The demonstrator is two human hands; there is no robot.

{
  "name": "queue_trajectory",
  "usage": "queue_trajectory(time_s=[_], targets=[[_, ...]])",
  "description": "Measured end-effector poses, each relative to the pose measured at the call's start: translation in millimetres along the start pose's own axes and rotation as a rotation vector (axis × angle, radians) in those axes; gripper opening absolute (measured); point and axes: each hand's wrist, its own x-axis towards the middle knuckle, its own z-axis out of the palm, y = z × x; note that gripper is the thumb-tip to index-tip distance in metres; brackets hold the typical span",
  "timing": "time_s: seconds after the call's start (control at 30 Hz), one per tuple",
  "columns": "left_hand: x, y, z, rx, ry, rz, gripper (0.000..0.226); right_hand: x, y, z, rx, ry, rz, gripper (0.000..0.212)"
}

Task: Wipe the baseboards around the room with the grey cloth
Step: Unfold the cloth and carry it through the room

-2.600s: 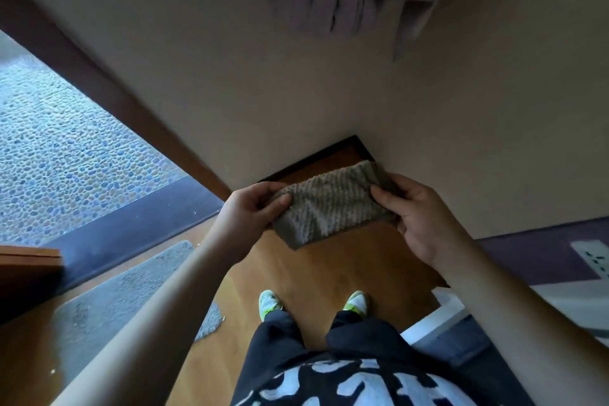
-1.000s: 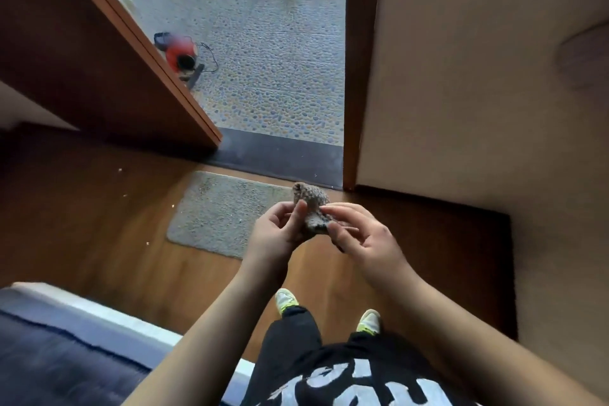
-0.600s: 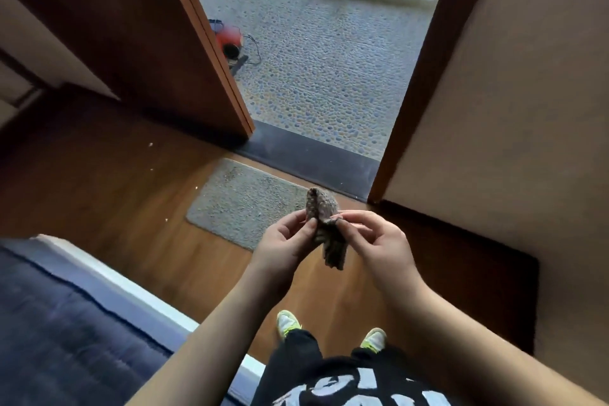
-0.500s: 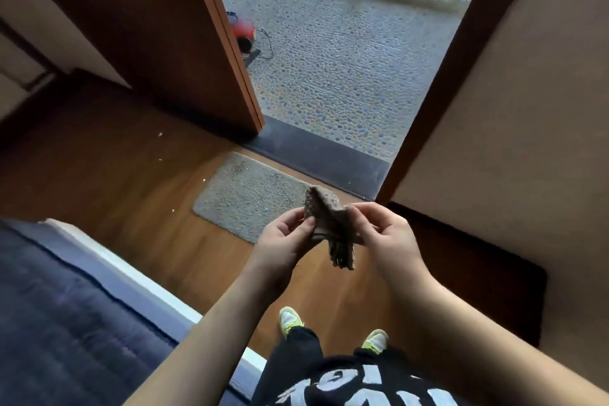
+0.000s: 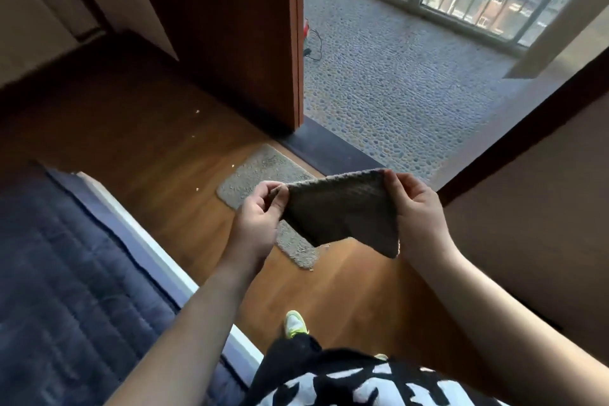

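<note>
The grey cloth (image 5: 342, 211) is stretched flat between both hands at about waist height, above the wooden floor. My left hand (image 5: 260, 217) pinches its left corner between thumb and fingers. My right hand (image 5: 417, 211) grips its right edge, thumb on top. A dark baseboard (image 5: 514, 148) runs along the foot of the beige wall on the right. Another dark strip of baseboard (image 5: 99, 31) shows at the far left wall.
An open wooden door (image 5: 237, 30) stands ahead, leading onto a pebbled balcony floor (image 5: 395, 82) with barred windows. A grey doormat (image 5: 260, 171) lies before the dark threshold (image 5: 329, 152). A bed with a blue cover (image 5: 66, 290) fills the left. My shoe (image 5: 295, 323) is on the floor below.
The view has swung from the wall corner toward the doorway. The cloth was bunched between my hands; now my hands have drawn apart and spread it open.
</note>
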Motion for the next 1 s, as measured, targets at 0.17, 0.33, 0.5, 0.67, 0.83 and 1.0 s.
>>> queue_trajectory(time_s=[0.17,0.33,0.5,0.67,0.83,1.0], targets=[[9.6,7.7,-34.3,0.106,0.110,0.109,0.017,13.0,-10.4,37.1,-0.054,-0.121,0.080,0.020],[18.1,17.7,-57.9,0.157,0.167,0.182,0.009,25.4,-9.6,56.0,0.008,-0.297,0.170,0.019],[34.0,16.3,-58.7,-0.164,-0.004,-0.063,0.080,45.1,-11.6,59.3,0.119,-0.364,0.246,0.017],[51.3,12.8,-36.2,-0.204,-0.155,-0.406,0.029,87.2,-17.2,50.6,0.179,-0.320,0.311,0.019],[74.3,23.8,-9.4,-0.064,0.024,-0.312,0.017,130.6,-17.6,47.5,0.180,-0.379,0.306,0.019],[86.8,43.5,-8.3,0.415,0.219,-0.130,0.025,162.1,-14.0,64.3,0.295,-0.531,0.386,0.017]])
